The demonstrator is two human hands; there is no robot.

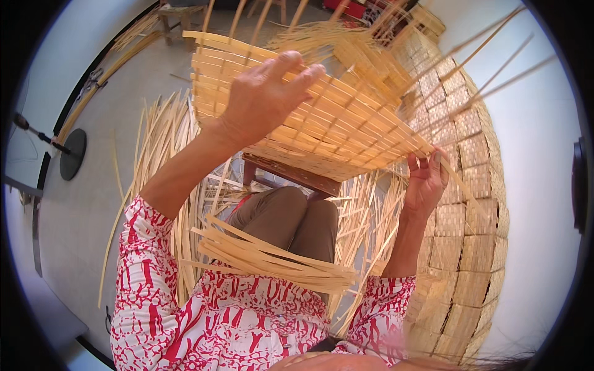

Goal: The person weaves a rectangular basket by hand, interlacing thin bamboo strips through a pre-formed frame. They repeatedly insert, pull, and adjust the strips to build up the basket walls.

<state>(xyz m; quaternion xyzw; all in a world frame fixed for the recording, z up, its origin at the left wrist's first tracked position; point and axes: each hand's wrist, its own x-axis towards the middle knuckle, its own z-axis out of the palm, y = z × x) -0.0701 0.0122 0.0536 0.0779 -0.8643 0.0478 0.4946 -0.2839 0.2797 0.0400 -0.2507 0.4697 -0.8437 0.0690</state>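
Note:
A partly woven basket of pale, bamboo-like strips rests on a small wooden stool in front of my knees. Upright strips stick out past its near wall. Along the top of that wall runs a flat strip, its loose end projecting at the upper left. My left hand bends its fingers over this strip at the rim; its fingertips are partly hidden. At the right corner, my right hand pinches the strip between thumb and fingers, and a tail hangs beyond it.
Loose strips lie across my lap, with more heaped on the floor around the stool. Stacked woven baskets line the right wall. A round black stand base is on the left floor. Another small stool stands far back.

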